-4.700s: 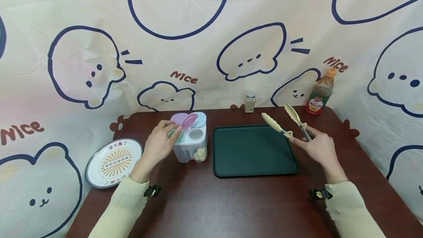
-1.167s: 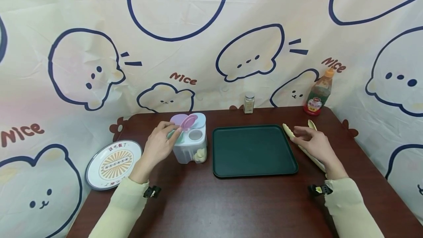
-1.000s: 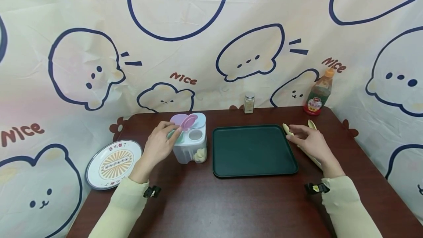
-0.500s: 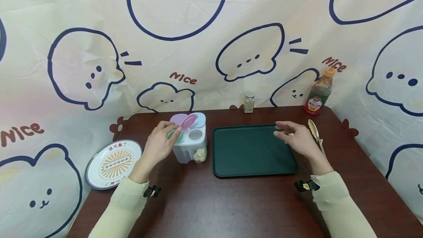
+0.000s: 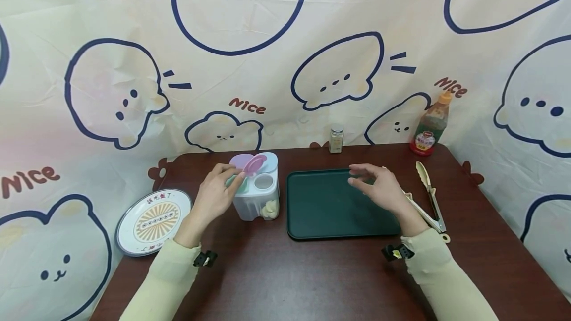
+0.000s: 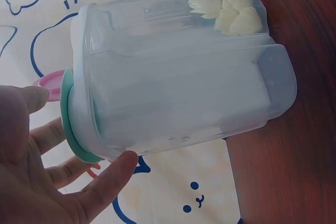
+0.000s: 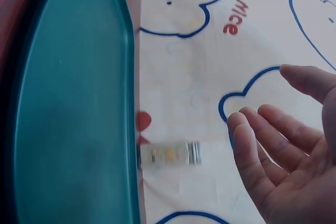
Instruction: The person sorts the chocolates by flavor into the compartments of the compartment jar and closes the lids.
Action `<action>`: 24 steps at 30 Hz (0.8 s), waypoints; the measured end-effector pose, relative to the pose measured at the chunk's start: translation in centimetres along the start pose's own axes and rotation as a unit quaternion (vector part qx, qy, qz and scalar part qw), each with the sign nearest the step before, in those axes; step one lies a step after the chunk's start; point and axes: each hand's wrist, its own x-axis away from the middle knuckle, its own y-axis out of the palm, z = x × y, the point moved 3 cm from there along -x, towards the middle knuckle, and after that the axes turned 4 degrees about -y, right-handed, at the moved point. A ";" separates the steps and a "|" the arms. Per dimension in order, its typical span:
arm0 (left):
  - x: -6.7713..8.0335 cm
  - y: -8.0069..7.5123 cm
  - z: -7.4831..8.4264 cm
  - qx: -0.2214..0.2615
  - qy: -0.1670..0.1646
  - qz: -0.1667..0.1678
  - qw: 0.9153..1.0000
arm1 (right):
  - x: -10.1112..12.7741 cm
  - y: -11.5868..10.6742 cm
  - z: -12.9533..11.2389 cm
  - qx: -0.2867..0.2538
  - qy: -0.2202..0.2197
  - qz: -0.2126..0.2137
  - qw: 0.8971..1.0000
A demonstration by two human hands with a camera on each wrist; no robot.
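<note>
My left hand (image 5: 216,194) lies over the top left of a clear storage container (image 6: 178,72), its fingers spread. One fingertip touches the raised pink flip lid (image 5: 255,164); another rests at the container wall in the left wrist view. The round opening (image 5: 263,181) under the pink lid is uncovered. Pale clove-like pieces (image 6: 231,9) lie at the bottom of one compartment. My right hand (image 5: 379,187) hovers over the right half of the dark green tray (image 5: 330,207), fingers loosely bent and nothing between them. Partly behind that hand and wrist, cream-tipped tongs (image 5: 436,207) lie spread on the table.
An oval printed plate (image 5: 134,239) leans at the table's left edge. Along the back stand a small shaker jar (image 5: 336,140) and an orange-capped sauce bottle (image 5: 430,128). A patterned cloth backdrop (image 5: 276,73) rises behind the brown table (image 5: 276,281).
My right hand held the tongs beside the tray at first, then laid them on the table and let go. It has since moved left over the tray. My left hand has stayed at the lid.
</note>
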 end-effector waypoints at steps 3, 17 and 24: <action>0.0 0.0 0.0 0.000 0.000 -0.001 1.000 | -0.3 0.8 -0.6 -0.015 -0.013 0.002 1.000; 0.0 0.0 0.0 0.003 0.002 -0.005 1.000 | -1.2 3.9 -3.5 -0.051 -0.052 -0.019 0.997; 0.0 -0.1 0.0 0.004 0.002 -0.005 1.000 | -2.0 4.5 -4.7 -0.061 -0.069 -0.026 0.995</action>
